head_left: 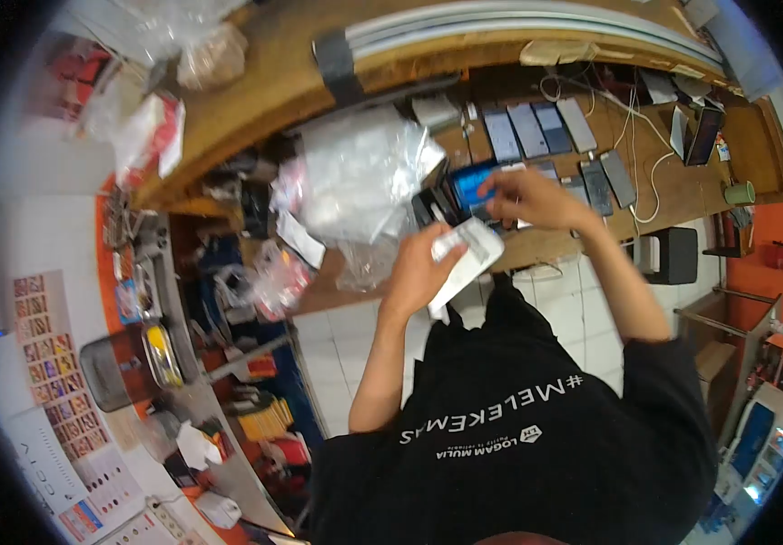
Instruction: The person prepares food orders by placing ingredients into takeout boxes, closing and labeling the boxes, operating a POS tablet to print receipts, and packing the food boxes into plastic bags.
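My left hand [423, 272] is closed around a white packet or folded paper [471, 258] with a grey printed patch, its thumb lying across the top. Just above and to the right, my right hand [527, 198] has bent fingers somewhat apart, with the fingertips over or at the edge of a device with a lit blue screen [469, 185]. Whether they touch the screen is unclear. A dark object [431, 207] lies beside the device, partly behind my left hand.
Several phones [527, 130] lie in rows on the wooden desk, with white cables [659, 182] to their right. Clear plastic bags [355, 173] cover the left part. A raised wooden shelf [282, 118] curves above. A green cup [738, 193] stands at the far right.
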Action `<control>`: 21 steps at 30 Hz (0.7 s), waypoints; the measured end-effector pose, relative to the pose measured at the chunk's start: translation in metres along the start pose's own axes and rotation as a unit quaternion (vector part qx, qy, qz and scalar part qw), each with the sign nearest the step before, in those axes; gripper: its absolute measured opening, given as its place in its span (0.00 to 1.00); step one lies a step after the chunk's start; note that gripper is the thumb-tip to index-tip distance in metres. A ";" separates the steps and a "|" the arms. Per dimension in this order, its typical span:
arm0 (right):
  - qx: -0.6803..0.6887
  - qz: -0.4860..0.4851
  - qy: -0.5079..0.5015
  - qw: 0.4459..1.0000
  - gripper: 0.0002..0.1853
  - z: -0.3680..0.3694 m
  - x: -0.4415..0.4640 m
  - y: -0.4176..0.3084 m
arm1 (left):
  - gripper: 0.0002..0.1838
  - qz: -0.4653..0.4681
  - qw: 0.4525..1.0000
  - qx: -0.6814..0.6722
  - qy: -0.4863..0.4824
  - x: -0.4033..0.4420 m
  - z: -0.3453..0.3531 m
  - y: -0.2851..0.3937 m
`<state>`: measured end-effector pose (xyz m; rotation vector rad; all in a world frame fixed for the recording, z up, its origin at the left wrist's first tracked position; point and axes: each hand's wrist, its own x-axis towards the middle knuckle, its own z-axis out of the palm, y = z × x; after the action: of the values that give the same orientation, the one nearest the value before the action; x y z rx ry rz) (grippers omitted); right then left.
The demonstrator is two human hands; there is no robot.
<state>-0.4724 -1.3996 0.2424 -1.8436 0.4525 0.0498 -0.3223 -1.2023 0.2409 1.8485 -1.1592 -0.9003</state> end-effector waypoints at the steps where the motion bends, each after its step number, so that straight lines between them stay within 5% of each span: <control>1: -0.021 0.054 -0.005 0.998 0.15 0.031 0.001 0.047 | 0.11 -0.059 0.996 0.005 -0.071 -0.010 0.024 -0.054; 5: -0.025 0.103 0.075 0.992 0.15 0.128 -0.001 0.146 | 0.14 -0.053 0.993 -0.027 -0.098 -0.047 0.111 -0.181; 7: 0.089 0.232 0.124 0.961 0.15 0.157 0.005 0.155 | 0.15 -0.063 0.992 -0.092 -0.066 -0.049 0.133 -0.204; 11: 0.246 0.119 0.196 0.942 0.15 0.182 0.022 0.173 | 0.16 -0.101 0.982 -0.141 -0.078 -0.031 0.140 -0.215; 14: 0.242 0.174 0.207 0.932 0.09 0.169 -0.005 0.150 | 0.16 -0.106 0.981 -0.114 -0.116 -0.021 0.136 -0.221; 18: 0.012 0.215 0.107 0.971 0.11 0.179 -0.080 0.160 | 0.16 -0.187 0.939 -0.264 -0.115 -0.024 0.132 -0.205; 20: 0.033 0.207 0.113 0.971 0.11 0.189 -0.100 0.166 | 0.16 -0.228 0.876 -0.411 -0.109 -0.028 0.130 -0.189; 21: 0.055 0.199 0.118 0.971 0.12 0.193 -0.105 0.171 | 0.17 -0.219 0.895 -0.361 -0.141 -0.028 0.130 -0.185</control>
<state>-0.5890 -1.2329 0.0519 -1.6327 0.9703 0.0768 -0.3709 -1.1515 0.0246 1.3791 -0.4288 -1.6372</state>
